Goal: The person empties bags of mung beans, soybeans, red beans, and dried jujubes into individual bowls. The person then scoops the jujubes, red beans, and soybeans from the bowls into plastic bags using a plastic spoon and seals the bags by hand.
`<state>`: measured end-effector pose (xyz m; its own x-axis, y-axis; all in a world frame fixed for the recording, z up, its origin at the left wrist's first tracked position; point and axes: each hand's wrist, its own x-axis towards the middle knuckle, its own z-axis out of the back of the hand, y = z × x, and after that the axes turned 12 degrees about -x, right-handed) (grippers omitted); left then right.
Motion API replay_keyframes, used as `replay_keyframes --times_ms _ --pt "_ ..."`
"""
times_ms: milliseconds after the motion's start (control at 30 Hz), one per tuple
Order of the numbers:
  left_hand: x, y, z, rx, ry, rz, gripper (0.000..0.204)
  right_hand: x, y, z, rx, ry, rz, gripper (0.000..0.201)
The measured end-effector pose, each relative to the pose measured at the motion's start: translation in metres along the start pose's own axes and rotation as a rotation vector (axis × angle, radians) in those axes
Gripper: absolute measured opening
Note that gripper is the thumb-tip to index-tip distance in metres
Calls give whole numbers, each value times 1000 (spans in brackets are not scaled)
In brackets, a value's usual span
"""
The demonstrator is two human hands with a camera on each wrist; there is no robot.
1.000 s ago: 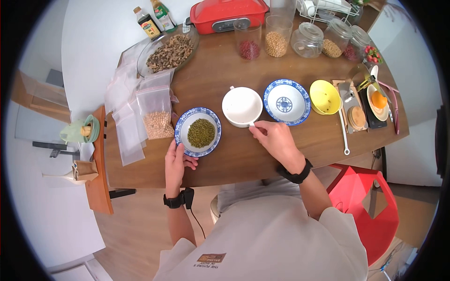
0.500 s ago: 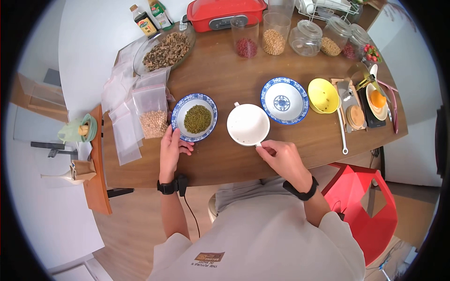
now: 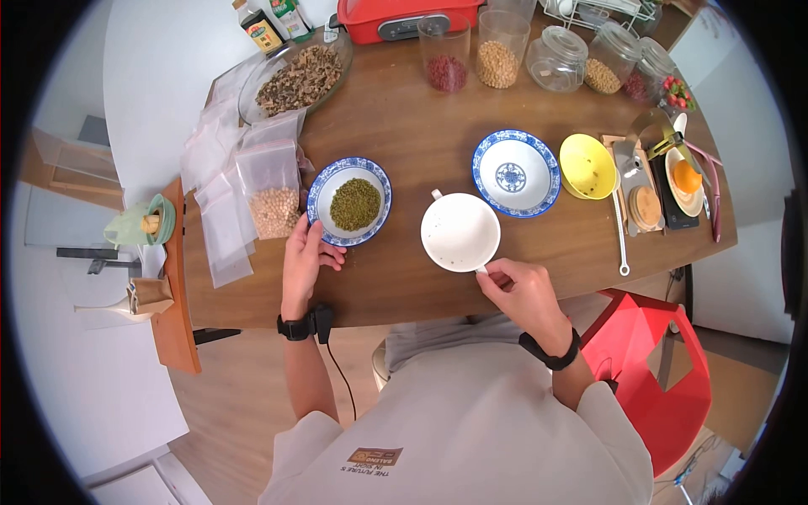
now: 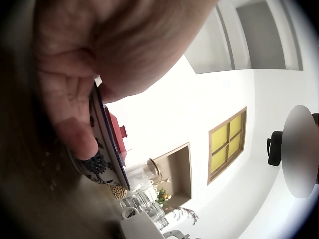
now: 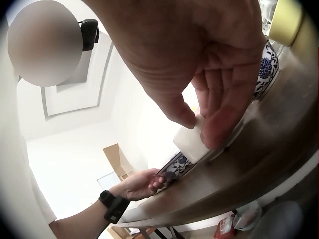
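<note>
A blue-and-white bowl [image 3: 318, 202] with green beans [image 3: 354, 204] inside stands on the table at left centre. My left hand [image 3: 305, 268] grips its near left rim, the thumb at the edge and fingers beneath; the left wrist view shows that hand [image 4: 75, 99] against the bowl's outer side [image 4: 102, 167]. To the right, my right hand [image 3: 528, 301] pinches the near handle of a white two-handled pot [image 3: 460, 233], which holds a few dark specks. In the right wrist view, thumb and fingers of that hand [image 5: 214, 74] close on the white handle [image 5: 191, 143].
An empty blue-and-white bowl [image 3: 516, 174] and a yellow bowl [image 3: 588, 167] stand right of the pot. Plastic bags [image 3: 273, 206] and a glass dish of dried pieces [image 3: 301, 80] lie left. Jars [image 3: 557, 59], tumblers [image 3: 498, 63] and a red appliance [image 3: 404, 18] line the back.
The white pot has slid towards me and to the right, with my right hand on its handle. The bowl of green beans has shifted slightly, with my left hand still on it.
</note>
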<state>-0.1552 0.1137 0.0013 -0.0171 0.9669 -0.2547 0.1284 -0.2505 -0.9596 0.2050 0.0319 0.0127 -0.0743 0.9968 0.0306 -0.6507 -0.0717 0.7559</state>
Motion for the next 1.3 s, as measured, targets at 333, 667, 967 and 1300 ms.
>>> replay_keyframes --times_ms 333,667,967,1300 --pt "0 2 1 -18 4 8 33 2 -4 3 -11 -2 -20 15" --pt "-7 -55 35 333 -163 -23 43 -9 -43 13 252 15 -288 18" --pt "106 -97 83 1179 -139 -1124 33 -6 -40 10 256 -29 -254 15" --pt "44 -129 68 1361 -77 -715 12 -15 -29 3 107 -76 126 18"
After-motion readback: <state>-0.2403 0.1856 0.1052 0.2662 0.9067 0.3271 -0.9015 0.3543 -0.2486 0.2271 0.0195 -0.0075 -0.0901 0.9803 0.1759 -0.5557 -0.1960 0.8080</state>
